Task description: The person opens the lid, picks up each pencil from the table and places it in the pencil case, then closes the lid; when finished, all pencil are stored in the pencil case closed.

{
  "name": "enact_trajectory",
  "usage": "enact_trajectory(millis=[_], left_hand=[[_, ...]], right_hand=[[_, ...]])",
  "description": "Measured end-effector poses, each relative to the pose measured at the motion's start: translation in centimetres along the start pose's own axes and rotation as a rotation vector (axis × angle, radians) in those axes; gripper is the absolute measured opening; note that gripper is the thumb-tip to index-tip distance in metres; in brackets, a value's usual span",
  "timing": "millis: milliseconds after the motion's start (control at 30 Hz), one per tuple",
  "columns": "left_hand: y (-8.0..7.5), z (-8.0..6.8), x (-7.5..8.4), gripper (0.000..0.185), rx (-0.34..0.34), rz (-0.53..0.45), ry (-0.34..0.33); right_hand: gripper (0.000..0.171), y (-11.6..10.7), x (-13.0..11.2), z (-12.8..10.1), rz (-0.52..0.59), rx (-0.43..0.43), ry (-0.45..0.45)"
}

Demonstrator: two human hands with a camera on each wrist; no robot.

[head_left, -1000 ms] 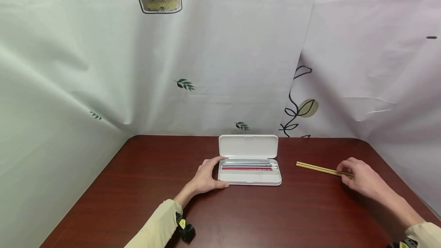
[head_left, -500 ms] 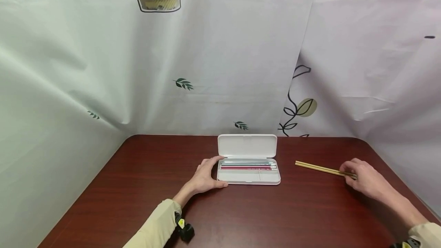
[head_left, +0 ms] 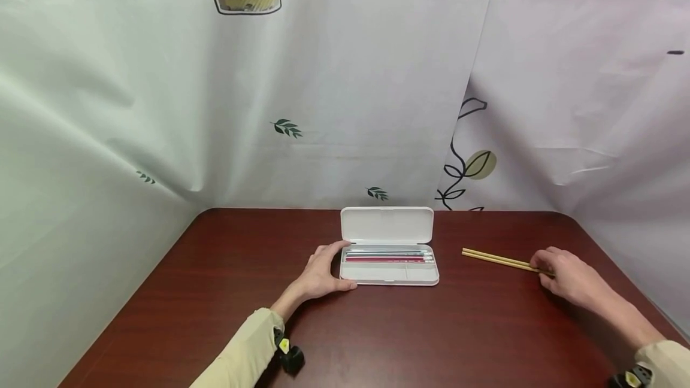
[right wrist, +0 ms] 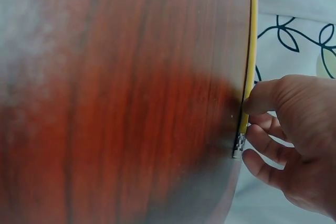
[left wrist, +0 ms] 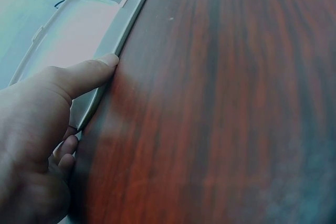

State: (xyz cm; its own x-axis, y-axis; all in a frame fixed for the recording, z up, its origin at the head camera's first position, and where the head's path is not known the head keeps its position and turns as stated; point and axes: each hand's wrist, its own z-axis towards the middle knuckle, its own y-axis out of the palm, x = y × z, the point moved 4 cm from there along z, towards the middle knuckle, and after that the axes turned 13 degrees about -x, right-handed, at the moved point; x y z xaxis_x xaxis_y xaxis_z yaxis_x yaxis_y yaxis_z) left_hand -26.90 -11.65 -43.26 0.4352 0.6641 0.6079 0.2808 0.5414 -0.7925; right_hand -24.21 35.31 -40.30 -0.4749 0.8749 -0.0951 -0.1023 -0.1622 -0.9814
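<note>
A white pencil case lies with its lid raised, toward the back of the table. Several pencils, one row pinkish red, lie in its rear compartment. My left hand spans the case's left end, thumb on the front edge and forefinger at the rear corner. In the left wrist view, the thumb presses the case's front wall. To the right, two yellow pencils lie side by side. My right hand pinches them near their eraser ends, seen closer in the right wrist view as a yellow pencil.
The reddish-brown wooden table has rounded rear corners. White cloth printed with leaves and a plant jar hangs behind it and along both sides. A wrist camera sits on the left sleeve.
My right hand has shifted slightly right along the yellow pencils, toward their eraser ends. The left hand and the case stay where they were; the head view tilts a little.
</note>
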Motion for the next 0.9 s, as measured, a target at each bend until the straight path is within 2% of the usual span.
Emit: enact_trajectory(millis=[133,533,900], left_hand=[[-0.02,0.05,0.05,0.086,0.001,0.012,0.008],[-0.13,0.09,0.16,0.085,0.006,0.016,0.012],[-0.09,0.03,0.12,0.086,-0.004,0.004,-0.004]], right_hand=[[0.025,0.02,-0.01,0.17,0.005,-0.035,0.019],[0.027,0.13,-0.10,0.45,0.015,-0.070,0.022],[0.027,0.10,-0.23,0.67,0.008,-0.157,0.026]])
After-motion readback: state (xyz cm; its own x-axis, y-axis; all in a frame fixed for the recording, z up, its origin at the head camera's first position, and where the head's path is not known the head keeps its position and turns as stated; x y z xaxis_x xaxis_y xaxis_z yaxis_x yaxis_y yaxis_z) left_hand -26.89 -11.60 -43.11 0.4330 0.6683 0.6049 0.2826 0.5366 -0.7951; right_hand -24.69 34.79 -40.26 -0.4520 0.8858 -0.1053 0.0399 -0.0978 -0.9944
